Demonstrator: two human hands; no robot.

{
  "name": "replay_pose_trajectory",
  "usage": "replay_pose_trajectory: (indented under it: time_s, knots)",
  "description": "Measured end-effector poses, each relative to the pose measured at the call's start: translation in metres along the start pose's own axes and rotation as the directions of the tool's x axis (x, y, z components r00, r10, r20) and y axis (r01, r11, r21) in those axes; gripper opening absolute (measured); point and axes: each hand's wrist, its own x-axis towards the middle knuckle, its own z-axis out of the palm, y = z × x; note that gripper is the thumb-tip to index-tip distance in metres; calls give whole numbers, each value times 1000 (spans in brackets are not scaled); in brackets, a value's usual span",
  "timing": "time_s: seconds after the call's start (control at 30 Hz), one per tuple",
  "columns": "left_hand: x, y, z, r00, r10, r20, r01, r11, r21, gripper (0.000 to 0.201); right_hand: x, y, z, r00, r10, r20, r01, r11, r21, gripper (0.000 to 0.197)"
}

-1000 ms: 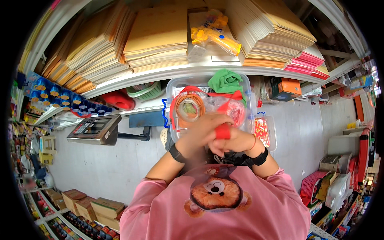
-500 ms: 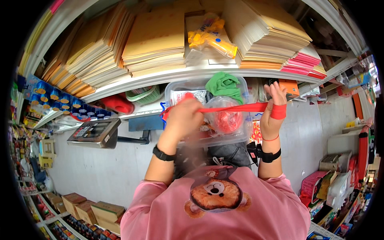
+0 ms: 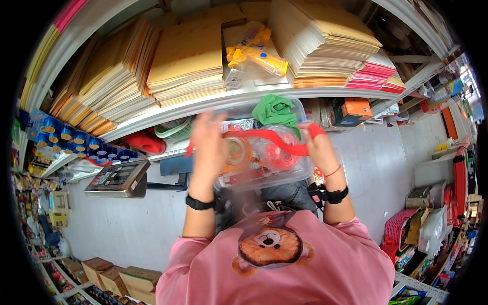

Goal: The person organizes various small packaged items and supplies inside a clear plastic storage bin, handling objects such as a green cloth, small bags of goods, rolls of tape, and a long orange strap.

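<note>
A red cloth ribbon stretches slackly between my two hands above a clear plastic bin. My left hand is smeared by motion; the ribbon runs into it and a short end sticks out on its far side. Round my right hand the ribbon is looped, with its fingers curled on it. Inside the bin lie a green cloth, a red bundle in clear plastic and a roll of tape.
Stacked brown envelopes and a yellow packaged item fill the shelf ahead. To the left stands a scale with a keypad. Cardboard boxes sit behind on the left, a pink basket on the right.
The ribbon has gone from taut to slack, and my right hand has moved inward with its fingers curling. My left hand has shifted left and is raised. The tape roll shows more clearly.
</note>
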Motion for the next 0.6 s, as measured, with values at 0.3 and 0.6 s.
replay_pose_trajectory:
  time_s: [0.3, 0.6]
  knots:
    - [-20, 69, 15, 952, 62, 300, 82, 893, -443, 60, -3, -46, 38, 998, 9, 60, -38, 869, 494, 20]
    - [-3, 49, 10, 953, 293, -74, -301, 913, -273, 20, -1, -33, 49, 964, -59, 259, -108, 804, 584, 28]
